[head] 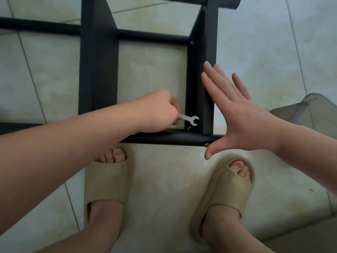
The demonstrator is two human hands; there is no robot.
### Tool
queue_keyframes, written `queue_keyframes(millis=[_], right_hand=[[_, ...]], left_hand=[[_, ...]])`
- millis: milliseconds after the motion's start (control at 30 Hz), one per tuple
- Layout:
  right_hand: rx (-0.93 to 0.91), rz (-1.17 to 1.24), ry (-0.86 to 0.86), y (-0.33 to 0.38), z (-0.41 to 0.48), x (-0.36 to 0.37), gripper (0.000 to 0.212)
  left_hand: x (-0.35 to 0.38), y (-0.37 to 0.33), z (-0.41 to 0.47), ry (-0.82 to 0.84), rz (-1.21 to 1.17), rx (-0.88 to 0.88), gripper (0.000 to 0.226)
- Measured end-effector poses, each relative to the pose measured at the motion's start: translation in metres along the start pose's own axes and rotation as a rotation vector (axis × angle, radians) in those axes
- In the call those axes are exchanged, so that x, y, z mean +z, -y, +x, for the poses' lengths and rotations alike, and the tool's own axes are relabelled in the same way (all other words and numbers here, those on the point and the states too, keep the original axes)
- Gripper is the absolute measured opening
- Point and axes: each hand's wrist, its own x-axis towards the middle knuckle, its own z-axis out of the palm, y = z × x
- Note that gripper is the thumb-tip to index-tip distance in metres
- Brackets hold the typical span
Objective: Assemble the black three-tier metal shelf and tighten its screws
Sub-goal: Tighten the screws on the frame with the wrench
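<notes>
Shelf (pixel 98 70), black metal, is lying on its side on the pale tiled floor (pixel 45 79). It is filling the upper half of the frame, from the left edge to just right of centre. Flat panels are running top to bottom; round tubes are crossing them left to right.

Left hand (pixel 160 110) is reaching in from the lower left, with its fingers curled. It is pinching the handle of a small silver wrench (pixel 189 119). The wrench's open end is pointing right and sitting just above a screw (pixel 189 128) in the inner corner, where the right panel is meeting the near tube. Cannot tell whether the wrench is touching the screw.

Right hand (pixel 237 115) is coming in from the right edge, with its fingers straight and spread and its back facing the camera. The fingertips are lying against the outer face of the right panel. The thumb is stretching down and left, just beside a small bolt (pixel 206 145) at the end of the near tube. This hand is gripping nothing.

More screw heads (pixel 191 42) are showing further up the same panel, at the next tube.

The person's feet, in beige slippers (pixel 107 179), are standing in the lower half of the frame, toes just short of the near tube. A grey object (pixel 310 110) is sitting at the right edge; too blurred to identify.
</notes>
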Motion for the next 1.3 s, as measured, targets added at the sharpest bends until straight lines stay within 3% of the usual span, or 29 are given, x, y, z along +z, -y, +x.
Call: queue_keyframes(millis=[133, 267, 367, 533, 733, 933, 1167, 1300], right_hand=[[0.097, 0.255, -0.011, 0.007, -0.007, -0.031, 0.116], [0.209, 0.213, -0.092, 0.007, 0.0, -0.064, 0.086], [0.313, 0.174, -0.078, 0.0, 0.025, -0.09, 0.087], [0.418, 0.162, -0.099, -0.022, 0.087, -0.128, 0.099], [0.524, 0.075, 0.022, -0.051, 0.129, -0.138, 0.085], [0.5, 0.13, -0.043, -0.059, 0.132, -0.135, 0.069], [0.489, 0.12, -0.175, -0.017, 0.086, -0.156, 0.064], [0.48, 0.026, -0.298, 0.028, 0.042, -0.166, 0.049]], left_hand=[[-0.022, -0.005, -0.014, -0.115, 0.057, -0.026, 0.023], [-0.06, -0.023, -0.024, -0.231, 0.095, 0.048, 0.021], [-0.092, -0.048, -0.018, -0.406, 0.157, 0.131, 0.017], [-0.135, -0.084, 0.025, -0.681, 0.362, 0.108, 0.013], [-0.163, -0.083, 0.079, -0.529, 0.384, 0.056, 0.021], [-0.165, -0.07, 0.098, -0.465, 0.359, 0.102, 0.015], [-0.164, -0.09, 0.039, -0.518, 0.369, 0.211, 0.008], [-0.155, -0.104, -0.025, -0.542, 0.384, 0.257, 0.009]])
